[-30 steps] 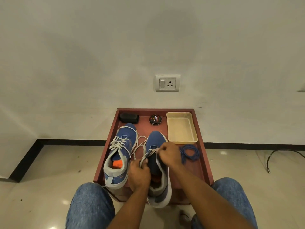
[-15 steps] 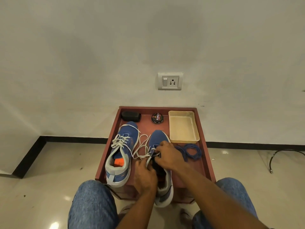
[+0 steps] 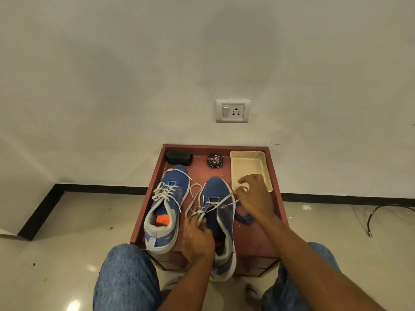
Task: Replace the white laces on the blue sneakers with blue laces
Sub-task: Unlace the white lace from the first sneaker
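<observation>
Two blue sneakers stand on a small reddish-brown table (image 3: 251, 234). The left sneaker (image 3: 168, 198) keeps its white laces tied. The right sneaker (image 3: 219, 203) has its white lace (image 3: 224, 202) untied and loose. My left hand (image 3: 197, 239) grips the sneaker's opening and a strand of lace. My right hand (image 3: 254, 196) pinches the other lace end, stretched out to the right. The blue laces (image 3: 243, 217) lie in a heap on the table, partly hidden under my right wrist.
At the table's back stand a black brush (image 3: 179, 157), a round polish tin (image 3: 215, 160) and a cream tray (image 3: 249, 167). The table touches a white wall with a socket (image 3: 233, 111). My jeans-clad knees flank the table; a black cable (image 3: 381, 212) lies on the floor at right.
My right hand has moved from the tongue of the right sneaker out to the right and back, drawing a lace end with it. The left hand stays on the sneaker.
</observation>
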